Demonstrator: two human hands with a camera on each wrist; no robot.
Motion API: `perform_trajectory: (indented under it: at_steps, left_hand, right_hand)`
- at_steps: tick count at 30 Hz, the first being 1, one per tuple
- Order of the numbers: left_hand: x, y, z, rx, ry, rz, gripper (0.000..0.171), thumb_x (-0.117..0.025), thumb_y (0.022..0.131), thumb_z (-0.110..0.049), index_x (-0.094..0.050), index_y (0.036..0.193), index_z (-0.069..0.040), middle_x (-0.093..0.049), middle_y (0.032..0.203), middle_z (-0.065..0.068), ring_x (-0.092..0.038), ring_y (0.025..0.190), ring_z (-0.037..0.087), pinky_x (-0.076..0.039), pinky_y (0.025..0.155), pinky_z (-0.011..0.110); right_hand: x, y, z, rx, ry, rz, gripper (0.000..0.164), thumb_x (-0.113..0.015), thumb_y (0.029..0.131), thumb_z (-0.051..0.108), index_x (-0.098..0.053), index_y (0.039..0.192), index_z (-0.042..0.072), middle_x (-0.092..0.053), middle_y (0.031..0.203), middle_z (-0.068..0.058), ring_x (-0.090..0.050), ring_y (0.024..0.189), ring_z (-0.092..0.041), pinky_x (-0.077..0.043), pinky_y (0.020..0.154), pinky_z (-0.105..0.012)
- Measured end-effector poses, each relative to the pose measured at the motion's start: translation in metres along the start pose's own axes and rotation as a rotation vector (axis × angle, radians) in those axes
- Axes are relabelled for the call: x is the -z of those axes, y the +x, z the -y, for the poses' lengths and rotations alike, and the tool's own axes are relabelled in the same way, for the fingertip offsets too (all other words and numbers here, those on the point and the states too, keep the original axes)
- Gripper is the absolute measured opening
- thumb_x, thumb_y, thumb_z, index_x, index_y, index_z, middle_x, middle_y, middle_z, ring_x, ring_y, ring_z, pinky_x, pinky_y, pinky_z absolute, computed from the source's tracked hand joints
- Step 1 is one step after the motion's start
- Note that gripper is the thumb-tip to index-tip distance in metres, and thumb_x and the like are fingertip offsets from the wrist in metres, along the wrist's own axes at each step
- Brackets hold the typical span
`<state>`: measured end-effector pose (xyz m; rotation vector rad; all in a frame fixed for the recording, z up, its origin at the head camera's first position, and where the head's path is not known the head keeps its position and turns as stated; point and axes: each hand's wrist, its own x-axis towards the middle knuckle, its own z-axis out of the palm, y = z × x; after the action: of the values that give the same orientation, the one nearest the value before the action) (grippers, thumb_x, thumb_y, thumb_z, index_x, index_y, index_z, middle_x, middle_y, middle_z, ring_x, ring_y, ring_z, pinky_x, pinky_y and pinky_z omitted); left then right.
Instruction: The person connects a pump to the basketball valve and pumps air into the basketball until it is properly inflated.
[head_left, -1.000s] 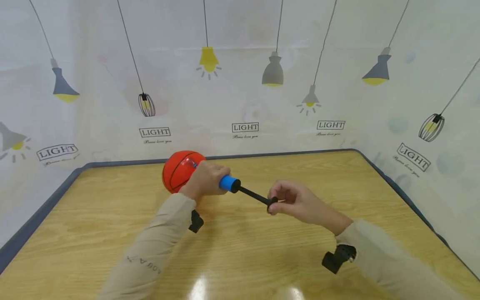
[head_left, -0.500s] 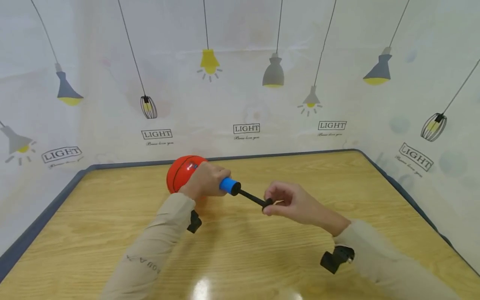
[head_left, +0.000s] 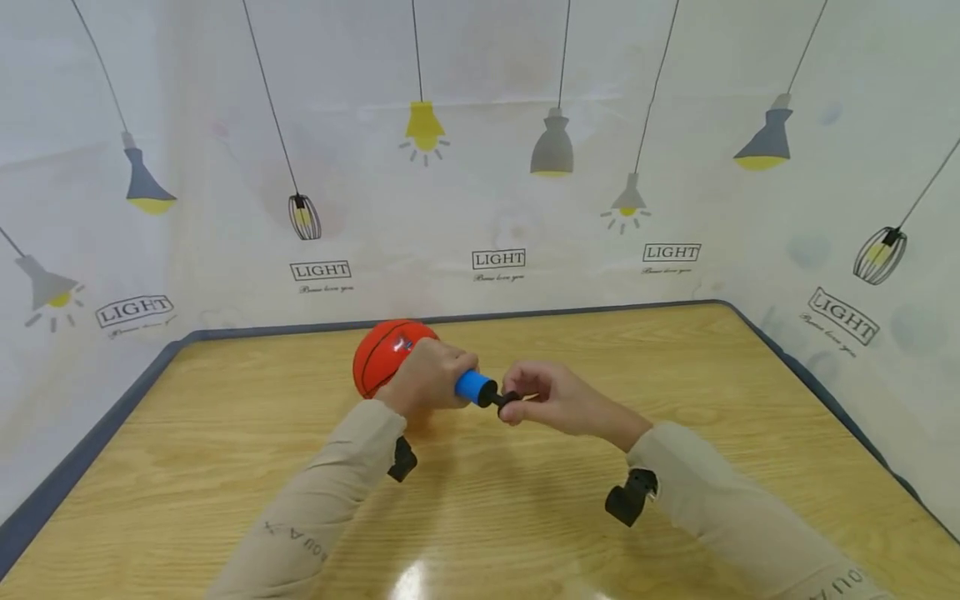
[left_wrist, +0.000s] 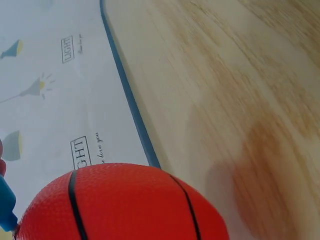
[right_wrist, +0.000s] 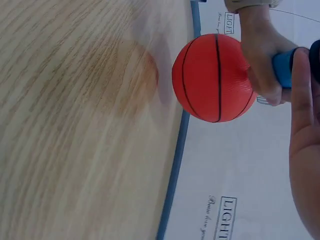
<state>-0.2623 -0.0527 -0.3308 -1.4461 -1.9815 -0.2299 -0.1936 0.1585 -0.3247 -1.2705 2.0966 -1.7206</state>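
My left hand (head_left: 435, 375) grips the blue barrel of a small hand pump (head_left: 474, 387) in the head view. Beyond that hand is a red ball with black lines (head_left: 386, 357), like a small basketball. In the left wrist view the pump's blue tip (left_wrist: 7, 202) meets the ball (left_wrist: 125, 205) at its left side. The fingers and thumb of my right hand (head_left: 558, 400) pinch the black handle (head_left: 507, 403) at the pump's near end, and only a short stretch of rod shows. From the right wrist, the ball (right_wrist: 215, 77) appears above the table, its shadow apart from it.
A wooden table (head_left: 510, 517) with a dark blue edge (head_left: 600, 310) lies under both hands. Behind it hangs a white sheet (head_left: 360, 150) printed with lamps and the word LIGHT. Black wrist cameras (head_left: 632, 498) sit at both cuffs.
My right hand has moved left, pushing the handle in toward the barrel, so the long black rod has mostly gone inside. Ball and left hand appear slightly lower and further right.
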Motion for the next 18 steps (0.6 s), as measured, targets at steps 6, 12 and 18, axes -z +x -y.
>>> perform_trajectory:
  at_steps: [6,12,18]
  left_hand:
    - [0.002,-0.003,0.007,0.01,-0.012,0.012,0.017,-0.069,0.059,-0.011,-0.053,0.066,-0.01,-0.054,0.053,-0.004,-0.049,0.043,0.007,-0.039,0.044,0.017]
    - [0.008,-0.002,0.014,0.0,0.031,-0.03,0.021,-0.07,0.055,-0.01,-0.051,0.064,-0.01,-0.052,0.052,-0.003,-0.048,0.042,0.008,-0.039,0.042,0.021]
    - [0.0,0.009,0.009,-0.054,0.001,-0.112,0.021,-0.072,0.056,-0.012,-0.054,0.066,-0.01,-0.054,0.054,-0.003,-0.05,0.044,0.008,-0.04,0.044,0.021]
  right_hand:
    - [0.0,-0.015,0.021,-0.042,-0.049,-0.049,0.014,-0.061,0.08,0.005,-0.05,0.085,-0.003,-0.054,0.08,-0.007,-0.058,0.072,-0.011,-0.051,0.061,-0.034]
    - [0.01,-0.039,0.038,0.067,-0.057,0.039,0.011,-0.058,0.08,-0.001,-0.049,0.086,-0.002,-0.052,0.084,-0.01,-0.058,0.075,-0.011,-0.051,0.06,-0.03]
    - [0.008,-0.007,0.015,0.019,-0.104,0.004,0.013,-0.059,0.081,0.005,-0.049,0.084,-0.001,-0.055,0.081,-0.008,-0.059,0.073,-0.013,-0.05,0.061,-0.033]
